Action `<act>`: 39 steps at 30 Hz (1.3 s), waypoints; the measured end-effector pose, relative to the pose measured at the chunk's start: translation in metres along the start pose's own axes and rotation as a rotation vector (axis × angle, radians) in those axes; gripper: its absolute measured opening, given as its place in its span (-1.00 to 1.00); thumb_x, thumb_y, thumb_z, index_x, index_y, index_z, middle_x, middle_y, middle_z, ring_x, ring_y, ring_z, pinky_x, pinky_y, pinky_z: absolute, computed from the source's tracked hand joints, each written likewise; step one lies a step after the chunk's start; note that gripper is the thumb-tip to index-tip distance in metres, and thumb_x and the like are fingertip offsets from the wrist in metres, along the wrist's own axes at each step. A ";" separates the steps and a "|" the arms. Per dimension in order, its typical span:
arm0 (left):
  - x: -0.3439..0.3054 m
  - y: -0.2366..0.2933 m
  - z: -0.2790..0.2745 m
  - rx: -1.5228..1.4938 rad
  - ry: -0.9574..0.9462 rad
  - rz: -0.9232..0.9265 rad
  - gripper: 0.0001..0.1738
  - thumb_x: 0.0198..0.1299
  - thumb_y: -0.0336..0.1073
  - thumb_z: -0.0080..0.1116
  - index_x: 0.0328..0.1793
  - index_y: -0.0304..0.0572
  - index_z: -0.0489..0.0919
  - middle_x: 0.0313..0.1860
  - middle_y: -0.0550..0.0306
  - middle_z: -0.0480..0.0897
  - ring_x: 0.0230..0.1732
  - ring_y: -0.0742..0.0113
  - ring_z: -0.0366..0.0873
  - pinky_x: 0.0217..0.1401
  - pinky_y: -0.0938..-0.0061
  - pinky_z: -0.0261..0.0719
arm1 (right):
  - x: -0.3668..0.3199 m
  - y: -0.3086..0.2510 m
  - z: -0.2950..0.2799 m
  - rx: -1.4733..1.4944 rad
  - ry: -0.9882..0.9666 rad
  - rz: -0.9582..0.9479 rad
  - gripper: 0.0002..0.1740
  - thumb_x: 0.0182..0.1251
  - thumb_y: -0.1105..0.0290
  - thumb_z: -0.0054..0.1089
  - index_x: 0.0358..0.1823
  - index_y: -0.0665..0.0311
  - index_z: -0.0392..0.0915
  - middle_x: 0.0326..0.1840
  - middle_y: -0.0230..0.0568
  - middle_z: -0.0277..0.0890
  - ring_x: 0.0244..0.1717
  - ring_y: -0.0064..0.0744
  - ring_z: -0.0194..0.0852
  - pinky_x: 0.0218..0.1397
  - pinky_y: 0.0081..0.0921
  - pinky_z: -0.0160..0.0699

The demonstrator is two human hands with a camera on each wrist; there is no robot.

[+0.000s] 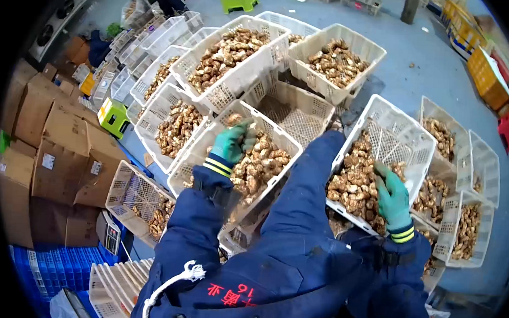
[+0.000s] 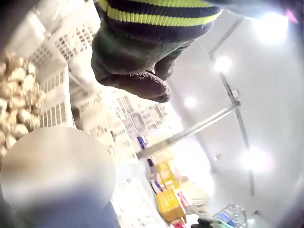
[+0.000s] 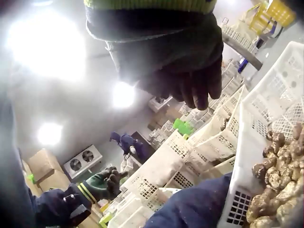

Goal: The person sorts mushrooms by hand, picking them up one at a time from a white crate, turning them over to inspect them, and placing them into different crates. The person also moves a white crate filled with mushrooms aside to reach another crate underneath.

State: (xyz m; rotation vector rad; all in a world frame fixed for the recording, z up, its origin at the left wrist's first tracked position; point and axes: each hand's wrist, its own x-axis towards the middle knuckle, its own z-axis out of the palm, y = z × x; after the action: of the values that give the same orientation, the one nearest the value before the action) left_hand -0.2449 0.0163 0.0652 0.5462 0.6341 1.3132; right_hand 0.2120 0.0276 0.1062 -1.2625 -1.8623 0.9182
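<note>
My left hand (image 1: pixel 230 145), in a green glove with dark fingers, hovers over a white plastic crate (image 1: pixel 273 127) of brown-and-white mushrooms (image 1: pixel 257 168). Its fingers (image 2: pixel 137 86) bend loosely toward the thumb in the left wrist view, and nothing shows between them. In a second white crate (image 1: pixel 391 137), tilted on my right, my gloved right hand (image 1: pixel 393 198) reaches over the heaped mushrooms (image 1: pixel 357 179). Its fingertips overlap the heap in the head view. The right wrist view shows these fingers (image 3: pixel 202 90) hanging fairly straight, holding nothing visible.
More mushroom crates (image 1: pixel 236 60) stand ahead, with others (image 1: pixel 463 233) at right. A crate with bare mesh (image 1: pixel 297 112) sits just beyond my left crate. Cardboard boxes (image 1: pixel 65 149) are stacked at left near a scale (image 1: pixel 110 232). Another person (image 3: pixel 129 146) stands farther off.
</note>
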 end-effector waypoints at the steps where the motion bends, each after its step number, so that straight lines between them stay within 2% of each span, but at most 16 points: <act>1: -0.008 -0.024 0.024 -0.024 0.023 -0.029 -0.54 0.30 -0.38 0.03 0.31 -0.38 0.42 -0.15 0.01 0.63 -0.11 0.21 0.59 -0.15 0.46 0.59 | 0.001 -0.009 0.002 0.061 -0.031 0.049 -0.66 0.40 0.47 0.09 0.17 0.36 0.52 -0.03 -0.12 0.58 -0.05 -0.33 0.52 0.02 -0.48 0.48; 4: -0.019 -0.070 0.091 -0.174 -0.101 -0.160 -0.52 0.34 -0.37 -0.01 0.37 -0.38 0.35 0.06 -0.11 0.62 0.00 0.17 0.60 -0.03 0.43 0.58 | 0.004 -0.047 0.005 0.234 -0.112 0.244 -0.66 0.44 0.42 0.07 0.19 0.30 0.52 -0.34 -0.44 0.46 -0.50 -0.74 0.22 -0.42 -0.69 0.30; 6: -0.020 -0.087 0.124 -0.070 -0.124 -0.220 -0.41 0.26 -0.39 0.08 0.41 -0.38 0.28 0.22 -0.20 0.52 0.04 0.15 0.60 0.04 0.39 0.60 | 0.003 -0.053 0.006 0.376 -0.138 0.155 -0.65 0.46 0.39 0.05 0.20 0.36 0.49 -0.23 -0.44 0.53 -0.43 -0.74 0.25 -0.33 -0.73 0.32; 9: -0.019 -0.105 0.171 0.034 -0.179 -0.233 -0.46 0.25 -0.36 0.14 0.32 -0.48 0.36 0.15 -0.14 0.58 0.01 0.30 0.60 0.00 0.56 0.56 | -0.002 -0.049 0.008 0.587 -0.128 0.131 -0.59 0.47 0.39 0.05 0.27 0.40 0.41 -0.04 -0.30 0.57 -0.18 -0.63 0.46 -0.10 -0.68 0.44; 11: -0.017 -0.115 0.190 0.081 -0.188 -0.283 -0.42 0.23 -0.35 0.17 0.36 -0.43 0.33 0.14 -0.12 0.58 0.03 0.25 0.61 0.07 0.47 0.60 | -0.003 -0.042 0.006 0.697 -0.119 0.092 -0.58 0.48 0.40 0.04 0.28 0.43 0.39 0.11 -0.18 0.53 0.05 -0.52 0.52 0.12 -0.61 0.47; 15: -0.016 -0.133 0.208 0.169 -0.190 -0.265 -0.35 0.20 -0.42 0.21 0.42 -0.34 0.27 0.08 0.00 0.58 0.04 0.26 0.63 0.12 0.40 0.63 | 0.002 -0.032 0.010 0.699 -0.253 0.081 -0.26 0.42 0.24 0.12 0.50 0.37 0.05 0.35 0.16 0.28 0.30 -0.27 0.33 0.35 -0.42 0.34; 18: -0.017 -0.152 0.204 0.356 -0.137 -0.130 -0.31 0.15 -0.40 0.30 0.40 -0.39 0.31 0.11 0.10 0.56 -0.02 0.42 0.61 0.02 0.57 0.59 | 0.002 -0.031 0.022 0.546 -0.259 -0.070 -0.47 0.37 0.48 0.03 0.38 0.38 0.30 0.27 -0.04 0.41 0.26 -0.44 0.37 0.33 -0.51 0.34; 20: -0.019 -0.153 0.205 0.301 -0.147 -0.162 -0.33 0.16 -0.44 0.27 0.40 -0.38 0.31 0.13 0.07 0.56 0.00 0.39 0.62 0.04 0.53 0.61 | 0.001 -0.030 0.018 0.684 -0.271 0.095 -0.43 0.13 0.70 -0.15 0.24 0.39 0.45 0.18 -0.19 0.48 0.20 -0.48 0.42 0.28 -0.55 0.37; 23: -0.019 -0.138 0.208 0.082 -0.270 -0.314 -0.37 0.28 -0.31 0.15 0.43 -0.37 0.26 0.20 0.03 0.53 0.08 0.26 0.61 0.07 0.46 0.65 | 0.001 -0.028 0.015 0.672 -0.241 -0.047 -0.42 0.10 0.70 -0.10 0.23 0.42 0.45 0.14 -0.23 0.51 0.14 -0.47 0.46 0.23 -0.60 0.40; 26: -0.030 -0.128 0.216 -0.230 -0.243 -0.428 -0.40 0.38 -0.11 0.04 0.39 -0.37 0.27 0.11 0.01 0.52 -0.26 0.39 0.47 -0.33 0.70 0.46 | 0.002 -0.040 0.007 0.699 -0.352 0.014 -0.53 0.25 0.61 0.00 0.24 0.43 0.44 0.12 -0.24 0.52 0.12 -0.49 0.47 0.21 -0.59 0.40; 27: -0.028 -0.135 0.204 -0.265 -0.320 -0.462 -0.34 0.36 -0.08 0.09 0.42 -0.36 0.25 0.08 -0.01 0.55 -0.21 0.38 0.56 -0.35 0.71 0.51 | 0.000 -0.040 0.010 0.806 -0.382 0.053 -0.55 0.34 0.50 0.12 0.25 0.45 0.42 0.11 -0.24 0.52 0.11 -0.49 0.48 0.21 -0.58 0.41; 30: -0.027 -0.151 0.185 -0.166 -0.358 -0.411 -0.39 0.32 -0.11 0.18 0.34 -0.37 0.33 -0.06 0.00 0.61 -0.26 0.42 0.64 -0.39 0.75 0.54 | 0.004 -0.031 0.017 0.739 -0.415 -0.046 -0.58 0.42 0.46 0.09 0.26 0.47 0.41 0.13 -0.22 0.51 0.17 -0.49 0.44 0.23 -0.55 0.41; 32: -0.021 -0.153 0.172 -0.066 -0.275 -0.328 -0.52 0.32 -0.13 0.19 0.19 -0.36 0.45 -0.12 -0.02 0.64 -0.28 0.42 0.63 -0.38 0.75 0.54 | 0.005 -0.027 0.023 0.678 -0.276 0.083 -0.61 0.44 0.48 0.02 0.25 0.44 0.42 0.12 -0.27 0.49 0.10 -0.58 0.42 0.15 -0.63 0.41; 36: -0.023 -0.135 0.146 -0.053 0.076 -0.202 -0.68 0.30 -0.23 0.22 0.04 -0.29 0.48 -0.17 -0.11 0.66 -0.37 0.32 0.65 -0.42 0.64 0.57 | 0.003 0.048 0.013 0.230 -0.178 0.161 -0.62 0.43 0.48 -0.03 0.24 0.37 0.44 -0.06 -0.39 0.50 -0.21 -0.69 0.30 -0.13 -0.75 0.36; 37: -0.014 -0.132 0.126 -0.128 -0.054 -0.151 -0.69 0.27 -0.29 0.24 0.03 -0.28 0.46 -0.17 -0.17 0.64 -0.35 0.18 0.66 -0.42 0.56 0.59 | -0.003 0.076 0.011 0.118 -0.233 0.170 -0.62 0.44 0.42 -0.02 0.24 0.32 0.46 -0.10 -0.36 0.53 -0.22 -0.63 0.36 -0.14 -0.67 0.41; 39: -0.020 -0.122 0.109 -0.109 0.061 -0.072 -0.72 0.24 -0.34 0.25 0.00 -0.25 0.47 -0.19 -0.22 0.62 -0.35 0.11 0.66 -0.44 0.53 0.59 | -0.020 0.108 0.022 -0.099 -0.400 0.288 -0.64 0.43 0.32 -0.01 0.19 0.22 0.49 -0.14 -0.24 0.58 -0.24 -0.42 0.48 -0.13 -0.47 0.50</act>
State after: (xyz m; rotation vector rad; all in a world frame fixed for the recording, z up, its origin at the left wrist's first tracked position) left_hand -0.0855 -0.0260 0.0615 0.3919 0.6231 1.2919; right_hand 0.2479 0.0350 0.0008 -1.5216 -2.0819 1.3258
